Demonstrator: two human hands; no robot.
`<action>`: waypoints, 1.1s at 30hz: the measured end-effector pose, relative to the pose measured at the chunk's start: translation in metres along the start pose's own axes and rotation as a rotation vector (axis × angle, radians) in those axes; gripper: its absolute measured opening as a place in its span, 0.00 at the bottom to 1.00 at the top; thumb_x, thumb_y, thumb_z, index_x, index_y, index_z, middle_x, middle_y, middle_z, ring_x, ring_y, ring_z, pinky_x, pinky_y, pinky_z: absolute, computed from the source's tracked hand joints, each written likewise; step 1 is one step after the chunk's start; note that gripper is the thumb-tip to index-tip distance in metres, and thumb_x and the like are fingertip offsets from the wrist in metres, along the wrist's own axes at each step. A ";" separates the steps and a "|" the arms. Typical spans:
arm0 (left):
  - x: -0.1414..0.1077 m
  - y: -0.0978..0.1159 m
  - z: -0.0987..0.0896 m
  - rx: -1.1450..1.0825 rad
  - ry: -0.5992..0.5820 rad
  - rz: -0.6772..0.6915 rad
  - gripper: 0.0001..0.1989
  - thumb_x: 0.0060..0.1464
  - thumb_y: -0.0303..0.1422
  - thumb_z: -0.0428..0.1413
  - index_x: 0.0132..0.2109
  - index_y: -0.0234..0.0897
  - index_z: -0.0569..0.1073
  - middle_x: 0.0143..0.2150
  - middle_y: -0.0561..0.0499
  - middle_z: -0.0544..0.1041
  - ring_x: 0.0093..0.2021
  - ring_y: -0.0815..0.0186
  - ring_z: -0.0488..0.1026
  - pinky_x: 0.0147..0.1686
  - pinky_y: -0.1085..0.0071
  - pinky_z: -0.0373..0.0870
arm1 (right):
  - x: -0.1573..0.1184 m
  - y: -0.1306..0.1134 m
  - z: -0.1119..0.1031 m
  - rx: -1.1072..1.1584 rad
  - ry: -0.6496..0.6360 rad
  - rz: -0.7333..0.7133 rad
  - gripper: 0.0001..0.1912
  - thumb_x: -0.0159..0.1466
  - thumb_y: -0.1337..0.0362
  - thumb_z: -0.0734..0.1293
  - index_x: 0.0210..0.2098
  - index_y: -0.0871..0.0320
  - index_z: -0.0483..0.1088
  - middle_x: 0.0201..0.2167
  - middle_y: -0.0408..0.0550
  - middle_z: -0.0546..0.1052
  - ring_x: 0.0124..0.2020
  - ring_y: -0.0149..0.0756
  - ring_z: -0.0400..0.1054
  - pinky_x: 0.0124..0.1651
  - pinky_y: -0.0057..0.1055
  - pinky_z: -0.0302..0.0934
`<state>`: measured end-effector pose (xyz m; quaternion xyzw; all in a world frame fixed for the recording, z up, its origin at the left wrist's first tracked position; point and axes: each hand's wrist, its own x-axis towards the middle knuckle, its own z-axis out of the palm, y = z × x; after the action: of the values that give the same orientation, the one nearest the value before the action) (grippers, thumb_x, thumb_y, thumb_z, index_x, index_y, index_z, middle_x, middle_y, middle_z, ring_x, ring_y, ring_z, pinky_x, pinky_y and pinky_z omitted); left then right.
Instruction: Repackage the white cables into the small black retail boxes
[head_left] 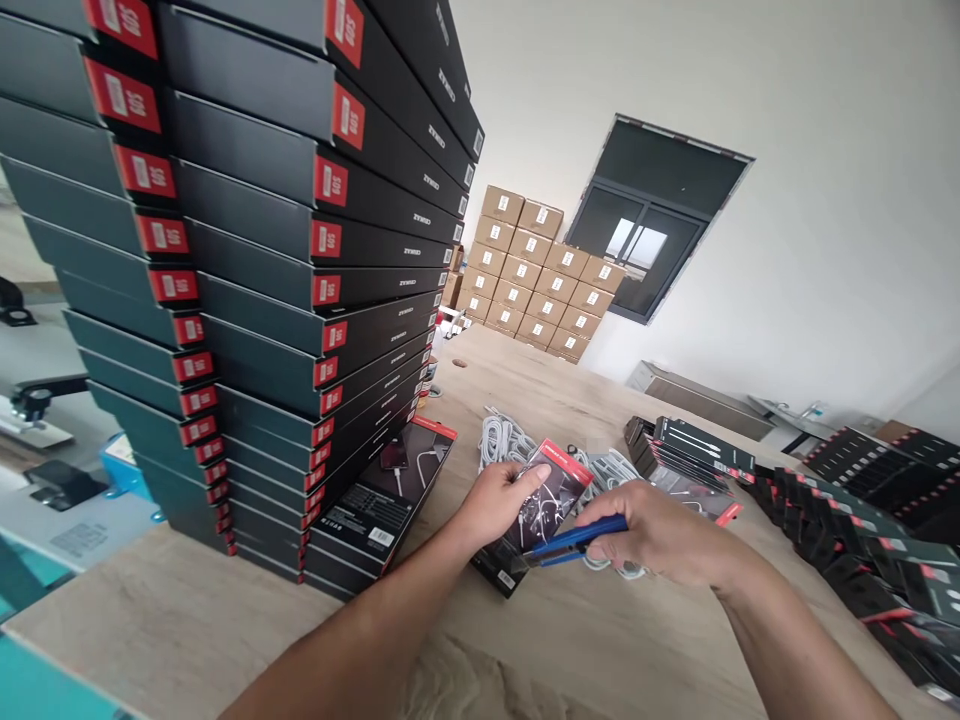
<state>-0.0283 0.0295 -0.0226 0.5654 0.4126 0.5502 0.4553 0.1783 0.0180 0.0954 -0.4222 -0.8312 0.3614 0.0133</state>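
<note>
My left hand [501, 500] grips a small black and red cable package [551, 500] by its left side, thumb on the printed front. White cables and a phone are pictured on it. In my right hand [637, 530] is a long, narrow blue hand tool [574, 540] with a dark gap along its length; its exact kind is unclear. The tool's tip is at the package's lower end, where a black flap with a barcode label [507, 578] shows. Coiled white cables [504, 436] lie on the table behind both hands, and another bundle [615, 470] is partly hidden behind my right hand.
A tall stack of black boxes with red labels [262, 300] rises at left on the wooden table [585, 650]. Flat packages [697, 450] lie right of the cables, with rows of black boxes [847, 560] farther right. Brown cartons [536, 270] are stacked by the far wall.
</note>
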 end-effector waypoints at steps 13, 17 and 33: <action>0.002 0.000 -0.002 0.027 0.080 0.034 0.26 0.56 0.54 0.55 0.30 0.34 0.77 0.26 0.53 0.76 0.28 0.64 0.69 0.30 0.72 0.63 | 0.030 -0.019 -0.005 -0.068 -0.135 -0.026 0.06 0.55 0.65 0.71 0.32 0.57 0.81 0.21 0.39 0.73 0.22 0.29 0.68 0.26 0.24 0.57; 0.002 -0.003 -0.003 0.038 0.105 0.038 0.26 0.56 0.55 0.54 0.29 0.34 0.76 0.25 0.53 0.74 0.28 0.65 0.68 0.30 0.71 0.62 | 0.029 -0.016 0.011 -0.110 -0.089 -0.007 0.06 0.56 0.66 0.69 0.32 0.57 0.80 0.19 0.39 0.72 0.21 0.29 0.65 0.25 0.25 0.55; 0.005 -0.008 -0.004 -0.040 0.197 -0.027 0.24 0.51 0.54 0.58 0.25 0.36 0.76 0.23 0.52 0.75 0.29 0.62 0.71 0.30 0.71 0.63 | -0.001 0.000 0.074 -0.152 0.172 -0.053 0.07 0.62 0.67 0.65 0.33 0.56 0.77 0.23 0.40 0.74 0.25 0.32 0.66 0.28 0.25 0.55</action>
<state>-0.0314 0.0364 -0.0295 0.4937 0.4522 0.6049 0.4311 0.1541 -0.0266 0.0409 -0.4292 -0.8630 0.2592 0.0619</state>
